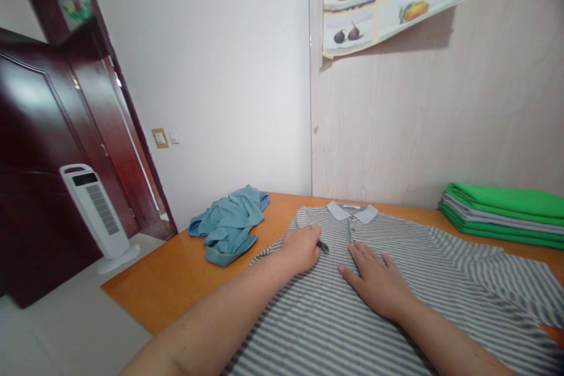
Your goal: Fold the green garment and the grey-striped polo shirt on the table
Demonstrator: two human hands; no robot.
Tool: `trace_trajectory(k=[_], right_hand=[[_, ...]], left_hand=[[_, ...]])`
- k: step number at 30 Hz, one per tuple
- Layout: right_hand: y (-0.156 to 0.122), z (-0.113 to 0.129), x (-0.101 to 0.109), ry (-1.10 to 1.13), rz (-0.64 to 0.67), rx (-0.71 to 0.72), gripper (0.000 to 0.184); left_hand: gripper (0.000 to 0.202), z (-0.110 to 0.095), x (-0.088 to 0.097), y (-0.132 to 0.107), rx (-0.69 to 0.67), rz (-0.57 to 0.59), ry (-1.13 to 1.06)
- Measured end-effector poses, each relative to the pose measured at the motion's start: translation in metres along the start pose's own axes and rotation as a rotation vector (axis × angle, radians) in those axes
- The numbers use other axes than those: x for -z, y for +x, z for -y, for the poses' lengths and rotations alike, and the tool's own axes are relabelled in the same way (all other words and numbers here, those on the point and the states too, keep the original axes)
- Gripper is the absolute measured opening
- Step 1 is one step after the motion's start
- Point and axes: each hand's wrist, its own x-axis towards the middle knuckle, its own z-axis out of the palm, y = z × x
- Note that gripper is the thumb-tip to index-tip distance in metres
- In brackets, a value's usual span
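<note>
A grey-and-white striped polo shirt (343,317) lies spread front up on the table, its pale collar toward the wall and one sleeve stretched out to the right. My left hand (302,248) is closed on the shirt's left side, near the shoulder. A small dark, bunched bit of striped cloth pokes out beside its fingers. Flat on the chest, just below the button placket, rests my right hand (379,279) with its fingers apart. The left sleeve is mostly hidden behind my left hand and forearm.
A crumpled blue-green garment (233,220) lies on the orange table (150,288) at left. Folded green and grey clothes (502,211) are stacked at the back right. A white tower heater or fan (99,211) stands on the floor by the dark red door (39,176).
</note>
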Motion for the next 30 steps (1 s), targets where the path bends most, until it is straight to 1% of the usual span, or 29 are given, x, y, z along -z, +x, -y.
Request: trace_trajectory(k=[2,4,5,7,8,11,13,14,15,16,19,21,23,25,27,30], right_hand=[[0.0,0.0,0.0,0.003,-0.001,0.002,0.078],[-0.001,0.0,0.0,0.005,-0.004,0.008,0.078],[-0.001,-0.001,-0.001,0.005,-0.008,0.01,0.078],[0.0,-0.001,-0.001,0.005,-0.014,0.011,0.078],[0.0,-0.001,-0.002,0.006,-0.017,0.011,0.078],[0.001,-0.001,-0.002,0.01,-0.017,0.014,0.078],[0.001,-0.001,-0.002,0.013,-0.014,0.017,0.078],[0.001,-0.002,-0.002,0.013,-0.014,0.017,0.078],[0.001,-0.002,-0.001,0.012,-0.015,0.016,0.078],[0.001,-0.002,-0.001,0.01,-0.015,0.015,0.078],[0.001,-0.002,-0.001,0.007,-0.012,0.014,0.078],[0.001,-0.002,-0.002,0.006,-0.011,0.02,0.078],[0.001,-0.002,-0.002,0.006,-0.012,0.023,0.078],[0.001,-0.002,-0.001,0.004,-0.015,0.022,0.078],[0.001,-0.001,0.0,0.002,-0.013,0.02,0.079],[0.0,-0.001,0.001,0.006,-0.005,0.015,0.078]], left_hand=[[0.026,-0.004,-0.002,0.001,-0.023,-0.01,0.036],[0.023,-0.007,-0.006,0.003,-0.025,-0.019,0.039],[0.02,-0.009,-0.007,0.005,-0.011,-0.024,0.025],[0.012,-0.009,-0.01,0.01,0.056,-0.055,-0.045],[0.01,-0.008,-0.01,0.012,0.106,-0.091,-0.1],[0.021,-0.002,-0.009,0.02,0.264,-0.272,-0.302],[0.026,0.003,-0.009,0.023,0.289,-0.366,-0.404],[0.027,0.004,-0.01,0.024,0.266,-0.377,-0.434],[0.028,0.005,-0.013,0.024,0.224,-0.359,-0.453],[0.03,0.005,-0.016,0.023,0.172,-0.316,-0.466],[0.036,0.003,-0.027,0.018,0.031,-0.136,-0.525],[0.04,0.001,-0.03,0.016,-0.009,-0.077,-0.596],[0.04,0.003,-0.027,0.016,0.013,-0.094,-0.677],[0.038,0.01,-0.019,0.019,0.094,-0.142,-0.733],[0.036,0.023,-0.009,0.023,0.188,-0.189,-0.734],[0.032,0.048,0.002,0.026,0.259,-0.228,-0.676]])
